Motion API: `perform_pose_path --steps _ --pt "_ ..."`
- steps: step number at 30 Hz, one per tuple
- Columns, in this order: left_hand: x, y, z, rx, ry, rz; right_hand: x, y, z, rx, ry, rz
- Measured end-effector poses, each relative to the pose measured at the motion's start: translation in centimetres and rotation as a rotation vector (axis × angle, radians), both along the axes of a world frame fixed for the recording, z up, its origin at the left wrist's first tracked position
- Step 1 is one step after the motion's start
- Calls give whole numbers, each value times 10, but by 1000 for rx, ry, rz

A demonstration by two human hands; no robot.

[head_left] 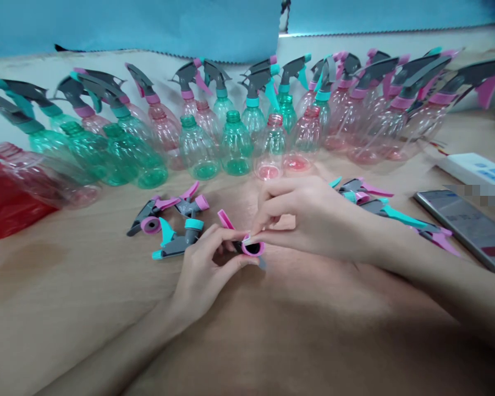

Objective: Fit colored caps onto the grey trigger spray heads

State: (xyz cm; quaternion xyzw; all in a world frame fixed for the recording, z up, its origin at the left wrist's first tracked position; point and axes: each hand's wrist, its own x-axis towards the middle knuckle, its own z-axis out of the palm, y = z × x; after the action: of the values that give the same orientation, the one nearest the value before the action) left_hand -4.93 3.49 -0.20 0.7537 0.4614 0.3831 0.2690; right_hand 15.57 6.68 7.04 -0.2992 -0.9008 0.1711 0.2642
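Note:
My left hand [208,258] grips a spray trigger head [253,250] with a pink collar, its dark opening turned toward me. The pink trigger lever sticks up beyond my left fingers. Over the collar, my right hand [297,214] is closed in a pinch, fingertips at the rim. Something small and pale shows under those fingertips, but its kind is unclear. Left of my hands lie loose trigger heads, one with a teal collar [193,224] and two with pink. More loose trigger heads [396,214] lie beyond my right forearm.
Open-necked green bottles [236,146] and pink bottles [271,148] stand in front of several bottles fitted with trigger heads [253,93]. On the left is a red bag [12,203]. A phone [466,225] and a white box [478,170] lie at the right.

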Motion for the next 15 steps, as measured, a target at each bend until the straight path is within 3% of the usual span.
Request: perform_pose_path --steps 6,15 --pt "-1 -1 -3 -66 -57 9 1 4 -8 24 -75 76" --pt "1 -2 3 -79 -24 24 10 15 0 -425 -234 153"
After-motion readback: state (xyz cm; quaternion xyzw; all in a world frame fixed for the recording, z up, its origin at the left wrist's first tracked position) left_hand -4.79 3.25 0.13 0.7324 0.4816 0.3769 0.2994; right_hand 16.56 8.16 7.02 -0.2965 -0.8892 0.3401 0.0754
